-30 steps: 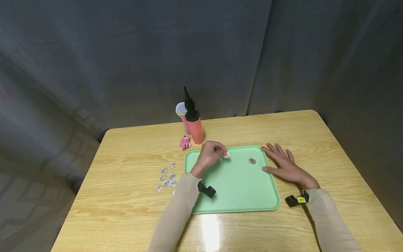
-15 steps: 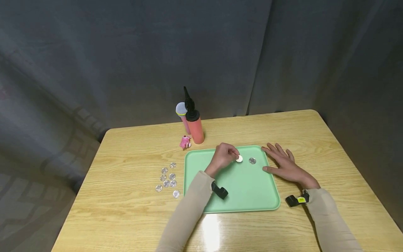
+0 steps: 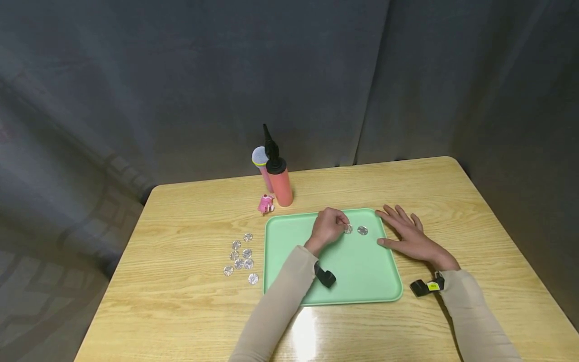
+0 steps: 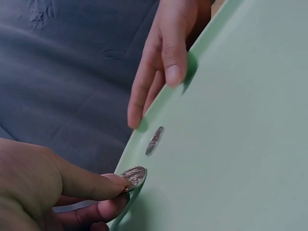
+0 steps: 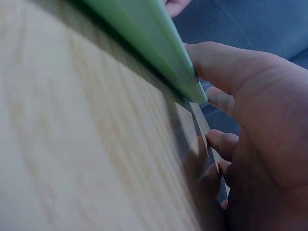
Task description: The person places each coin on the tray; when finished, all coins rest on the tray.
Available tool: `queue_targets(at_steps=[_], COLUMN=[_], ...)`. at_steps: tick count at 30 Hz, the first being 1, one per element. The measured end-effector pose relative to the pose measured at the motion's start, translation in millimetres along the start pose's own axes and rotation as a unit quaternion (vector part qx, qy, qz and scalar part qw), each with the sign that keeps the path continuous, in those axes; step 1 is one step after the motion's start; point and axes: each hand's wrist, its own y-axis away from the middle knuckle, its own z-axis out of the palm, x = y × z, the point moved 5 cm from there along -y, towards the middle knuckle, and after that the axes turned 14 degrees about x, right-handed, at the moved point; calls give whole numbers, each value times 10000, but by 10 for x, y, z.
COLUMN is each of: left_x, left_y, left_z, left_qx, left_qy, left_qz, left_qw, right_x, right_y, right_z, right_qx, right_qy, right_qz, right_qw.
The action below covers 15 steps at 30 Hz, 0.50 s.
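- Grey curtains hang behind a wooden worktop (image 3: 190, 301) that fills the lower half of the head view.
- Near the frame's centre lies a green tray (image 3: 362, 271), its long side running left to right.
- The left hand (image 3: 329, 227) reaches over the tray's upper middle, fingers (image 4: 86, 185) curled and pinching a silver coin (image 4: 133, 176) between thumb and forefinger.
- In the left wrist view that coin sits low at the tray floor, at the lower left of the frame; whether it touches the tray cannot be told.
- A second coin (image 3: 362, 230) lies flat on the tray just to the right of the pinched one, near the tray's upper right corner.
- The right hand (image 3: 409, 236) lies flat on the worktop against the tray's right edge, fingers (image 3: 398, 213) straight and slightly spread, thumb at the rim.
- The right wrist view shows the tray rim (image 5: 159, 43) running from the top of the frame to the thumb at the right.
- A cluster of loose coins (image 3: 241, 255) lies on the bare worktop left of the tray.
- A red hand pump (image 3: 280, 181) with a black nozzle stands above the tray's upper left corner, a pink microphone (image 3: 261, 166) just behind it.
- A small pink toy (image 3: 266, 204) sits at the pump's lower left.
- Both forearms wear beige sleeves (image 3: 276, 311) with black wrist straps.
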Motion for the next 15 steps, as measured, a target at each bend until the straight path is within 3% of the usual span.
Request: queue_targets(at_steps=[7, 15], left_x=[53, 63], left_y=[26, 46], left_z=[31, 53], left_qx=[-4, 100], left_qy=[-305, -848], left_qz=[161, 670], left_qw=[9994, 9941], right_x=[-7, -15], right_y=[1, 4], right_z=[-7, -14], right_qx=[7, -16], right_qy=[-4, 50], right_qz=[-35, -25], right_qw=[10000, 10000])
